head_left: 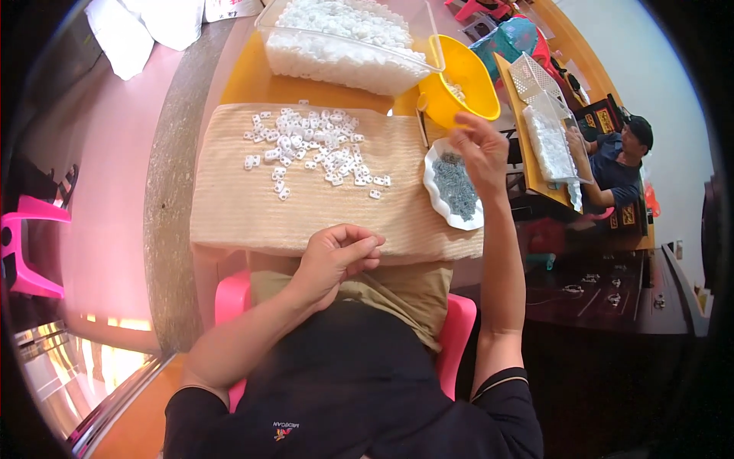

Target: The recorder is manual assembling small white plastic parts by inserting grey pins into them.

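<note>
My left hand [342,256] is closed over the near edge of the cloth, thumb pressed on the curled fingers; whatever it holds is hidden or too small to make out. My right hand [483,153] is raised above a white scalloped dish [430,183], close to a yellow bowl [489,96]. Its fingers are bent but apart, with nothing visible in them. Small grey metal pieces, apparently screws, [454,187] fill the dish. Loose white two-holed plastic pieces [336,161] are scattered on the beige ribbed cloth [237,206]. Some small pale pieces [456,92] lie in the yellow bowl.
A clear plastic bin [344,65] heaped with white pieces stands at the back of the yellow table [241,84]. A thin stick-like tool [423,128] lies beside the bowl. Pink stools [30,245] are around. On the right, a co-worker [621,161] sits at another table.
</note>
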Demonstrator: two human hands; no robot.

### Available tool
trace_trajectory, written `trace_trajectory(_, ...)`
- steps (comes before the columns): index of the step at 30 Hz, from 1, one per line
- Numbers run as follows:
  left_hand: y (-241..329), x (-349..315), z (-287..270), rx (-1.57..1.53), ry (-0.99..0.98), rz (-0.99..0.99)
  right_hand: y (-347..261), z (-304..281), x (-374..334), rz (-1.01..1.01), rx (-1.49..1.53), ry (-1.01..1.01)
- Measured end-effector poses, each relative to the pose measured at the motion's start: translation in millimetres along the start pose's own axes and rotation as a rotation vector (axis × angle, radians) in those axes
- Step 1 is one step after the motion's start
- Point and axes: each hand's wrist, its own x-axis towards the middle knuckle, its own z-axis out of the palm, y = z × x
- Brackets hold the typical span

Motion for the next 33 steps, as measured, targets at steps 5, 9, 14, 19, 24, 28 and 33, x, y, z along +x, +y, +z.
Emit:
trace_trajectory(5,-1,1,-1,0.003,-0.008,0.000,-13,34,-24,-0.068,-0.065,-0.227)
trace_trajectory(9,-2,1,-1,0.011,0.000,0.000,-23,53,-32,-0.028,-0.115,-0.329)
trace_trajectory(14,-3,0,-2,0.005,0.001,0.006,-26,71,-38,-0.033,-0.313,-0.567)
trace_trajectory(19,-4,0,-2,-0.013,-0.003,0.011,-29,78,-41,-0.081,-0.519,-0.639)
trace_trajectory(24,-3,1,-1,-0.010,-0.003,0.011,-29,81,-42,-0.102,-0.556,-0.626)
trace_trajectory(28,-2,0,-1,-0.013,0.005,0.013,-29,81,-46,-0.081,-0.514,-0.588)
trace_trajectory(33,-2,0,-1,-0.018,0.000,0.016,-26,79,-50,-0.024,-0.435,-0.570)
